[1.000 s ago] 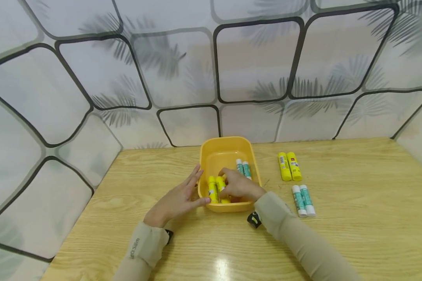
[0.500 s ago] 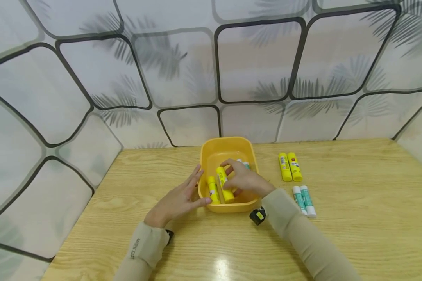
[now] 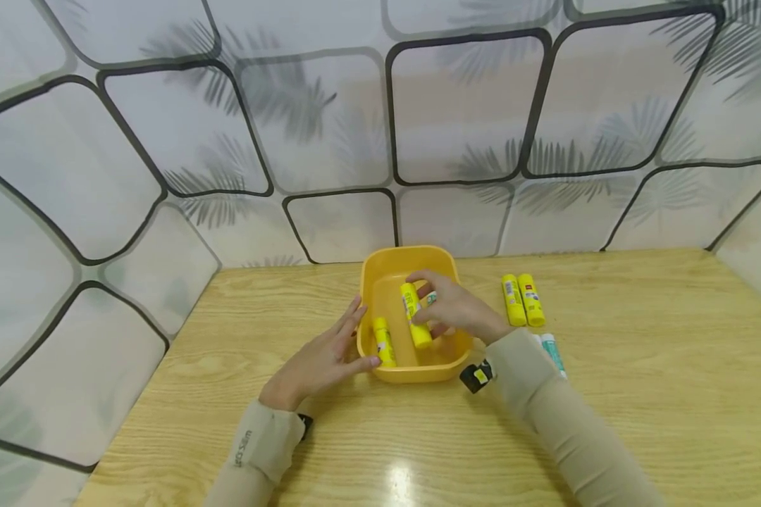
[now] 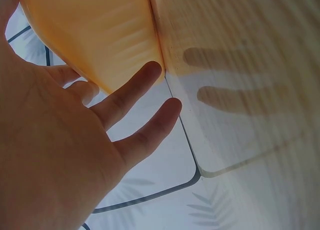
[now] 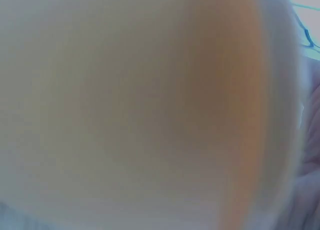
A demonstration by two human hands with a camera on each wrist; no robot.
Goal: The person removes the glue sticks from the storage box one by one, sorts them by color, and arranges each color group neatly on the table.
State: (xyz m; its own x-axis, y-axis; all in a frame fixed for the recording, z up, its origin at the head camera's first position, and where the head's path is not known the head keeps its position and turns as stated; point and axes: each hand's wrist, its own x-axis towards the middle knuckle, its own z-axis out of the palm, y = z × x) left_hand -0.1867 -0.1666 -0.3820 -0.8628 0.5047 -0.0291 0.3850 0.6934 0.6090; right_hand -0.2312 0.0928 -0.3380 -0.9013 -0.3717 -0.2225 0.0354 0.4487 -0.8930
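Note:
My right hand (image 3: pixel 458 308) pinches a yellow glue stick (image 3: pixel 415 317) between thumb and fingers, tilted over the inside of an orange-yellow plastic bin (image 3: pixel 370 271). Another yellow glue stick (image 3: pixel 384 342) lies in the bin's near left corner. A teal-and-white glue stick (image 3: pixel 431 298) peeks out behind the right fingers, mostly hidden. With fingers spread and straight, my left hand (image 3: pixel 320 366) rests against the bin's left side. In the left wrist view those fingers (image 4: pixel 145 135) extend along the bin's outer wall (image 4: pixel 100 29). The right wrist view is mostly a blur.
Two yellow glue sticks (image 3: pixel 523 301) lie side by side on the wooden table (image 3: pixel 659 366), right of the bin. Nearer me, teal-and-white glue sticks (image 3: pixel 552 352) are partly covered by the right sleeve. A patterned wall covering (image 3: pixel 336 225) stands behind the table.
My right hand has lifted the yellow glue stick from beside the other one and carried it up and to the right within the bin. The left hand has stayed in place.

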